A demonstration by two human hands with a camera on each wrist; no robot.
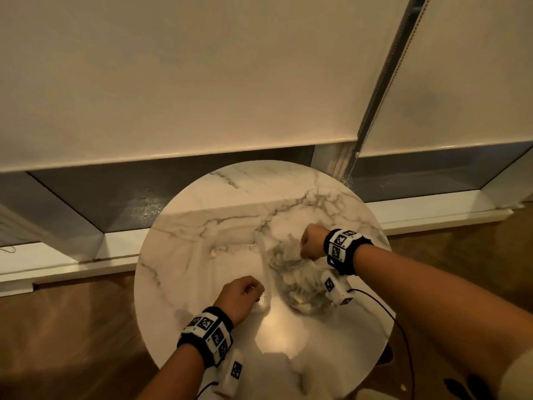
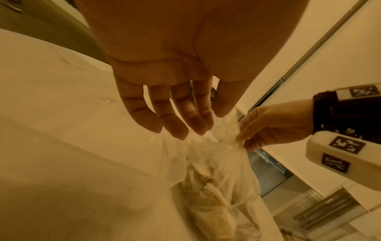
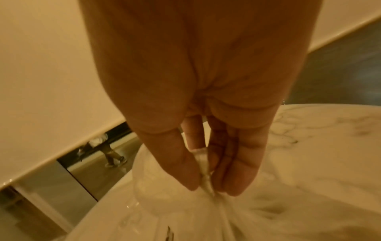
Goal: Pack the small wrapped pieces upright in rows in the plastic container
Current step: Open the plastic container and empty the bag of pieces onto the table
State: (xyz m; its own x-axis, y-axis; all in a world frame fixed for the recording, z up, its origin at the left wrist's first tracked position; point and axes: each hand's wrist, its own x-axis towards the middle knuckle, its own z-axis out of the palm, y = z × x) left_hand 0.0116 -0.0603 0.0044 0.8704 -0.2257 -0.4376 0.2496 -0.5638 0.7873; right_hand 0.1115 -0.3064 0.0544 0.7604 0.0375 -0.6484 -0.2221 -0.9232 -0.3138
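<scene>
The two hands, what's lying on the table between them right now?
In the head view, the clear plastic container's near wall stands between the left hand and the right hand, beside the bag of wrapped pieces that the right hand pinches.

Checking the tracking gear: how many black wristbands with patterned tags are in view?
2. One black tagged wristband on the left wrist, nearer the camera; the other on the right wrist, beside the clear plastic bag.
</scene>
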